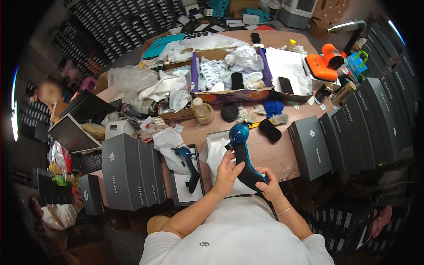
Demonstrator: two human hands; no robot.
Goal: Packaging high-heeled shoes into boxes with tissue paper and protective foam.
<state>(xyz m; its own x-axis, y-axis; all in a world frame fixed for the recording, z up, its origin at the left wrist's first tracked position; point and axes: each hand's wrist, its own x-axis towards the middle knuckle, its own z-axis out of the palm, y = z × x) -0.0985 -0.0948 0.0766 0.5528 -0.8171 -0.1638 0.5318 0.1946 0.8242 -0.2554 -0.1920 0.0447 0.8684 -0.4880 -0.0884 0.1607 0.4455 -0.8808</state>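
A glossy blue shoe with a black sole is held between my two hands, sole turned up toward me. My left hand grips its left side near the middle, and my right hand closes around the lower end. Below the shoe, white tissue paper lies in an open box, partly covered by my left hand. A matching blue shoe rests on its side in a grey box to the left. Just beyond the held shoe are a black sponge and a brush with a yellow handle.
Stacked dark grey shoeboxes stand left and right. Farther back are a jar, a black round tin, a blue cloth and a purple carton full of packets. An orange device and a phone sit back right.
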